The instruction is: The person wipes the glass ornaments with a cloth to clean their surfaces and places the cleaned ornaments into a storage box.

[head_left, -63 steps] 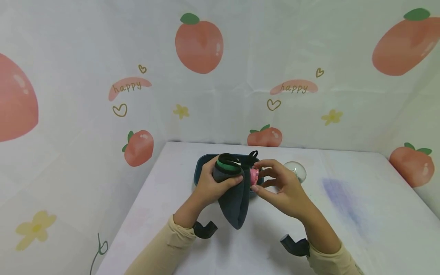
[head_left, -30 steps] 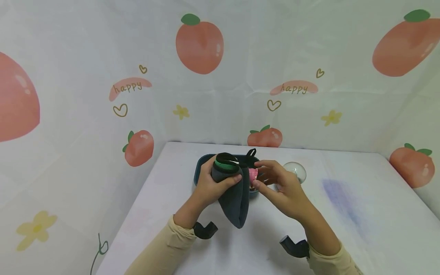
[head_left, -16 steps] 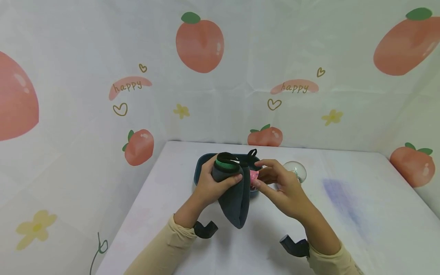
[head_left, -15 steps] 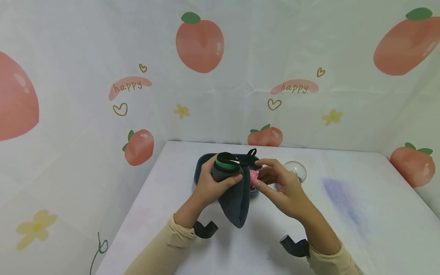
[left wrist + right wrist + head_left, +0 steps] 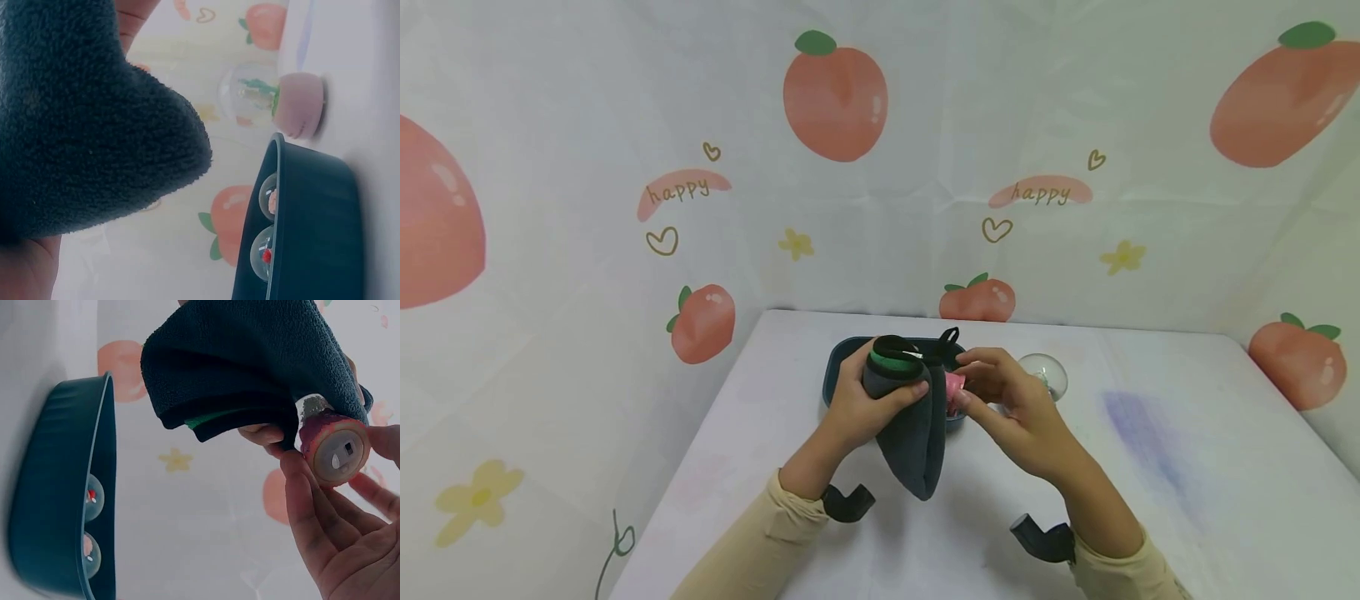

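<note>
My left hand (image 5: 857, 400) grips a dark grey-teal towel (image 5: 910, 450) with black edging, a green inner face and a black loop. The towel is folded round the clear ball of a small snow globe with a pink base (image 5: 954, 385), leaving only a sliver of the ball showing in the right wrist view. My right hand (image 5: 1011, 408) holds the base by its rim between thumb and fingers. Its flat underside (image 5: 340, 456), with a small dark slot, faces the right wrist camera. Both hands are raised over the white table.
Behind the hands stands a dark teal bin (image 5: 833, 367); two clear balls, one with a red bit (image 5: 265, 253) and one with a pale pink bit (image 5: 270, 199), show inside. Another snow globe (image 5: 1047, 375) with a pinkish base (image 5: 300, 105) stands to its right. A fruit-print sheet hangs behind.
My right fingers have shifted round the pink base, the thumb moving up it, and the base's visible part has changed. The towel and left hand stay nearly still.
</note>
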The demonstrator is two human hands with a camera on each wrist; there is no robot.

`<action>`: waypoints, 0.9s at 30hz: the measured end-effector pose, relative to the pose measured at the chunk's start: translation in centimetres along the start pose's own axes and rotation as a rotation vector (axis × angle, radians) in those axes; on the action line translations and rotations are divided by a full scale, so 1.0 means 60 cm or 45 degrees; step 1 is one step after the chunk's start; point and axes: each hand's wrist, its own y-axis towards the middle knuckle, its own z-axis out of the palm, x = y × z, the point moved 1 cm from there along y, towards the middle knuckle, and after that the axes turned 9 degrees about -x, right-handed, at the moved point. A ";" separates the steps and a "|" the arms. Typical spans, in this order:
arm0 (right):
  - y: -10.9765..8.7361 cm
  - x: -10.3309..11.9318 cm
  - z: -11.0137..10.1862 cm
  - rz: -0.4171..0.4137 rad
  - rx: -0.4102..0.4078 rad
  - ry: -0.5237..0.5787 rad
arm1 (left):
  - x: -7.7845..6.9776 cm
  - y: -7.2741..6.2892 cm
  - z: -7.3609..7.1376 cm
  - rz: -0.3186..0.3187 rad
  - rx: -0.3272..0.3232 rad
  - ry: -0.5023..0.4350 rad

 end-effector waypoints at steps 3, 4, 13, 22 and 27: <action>0.000 0.000 0.001 0.007 0.011 0.013 | 0.001 -0.001 -0.001 0.005 -0.010 -0.003; 0.000 -0.001 0.001 0.009 0.014 0.016 | 0.001 -0.001 -0.001 0.005 -0.015 -0.004; 0.002 0.000 0.002 0.019 0.024 0.034 | 0.000 0.000 -0.001 -0.022 -0.021 0.000; -0.001 -0.002 -0.002 0.069 0.023 -0.015 | 0.002 0.003 0.000 0.016 0.012 -0.020; 0.001 0.000 0.000 0.027 0.010 0.062 | 0.001 0.002 -0.001 0.016 -0.006 -0.002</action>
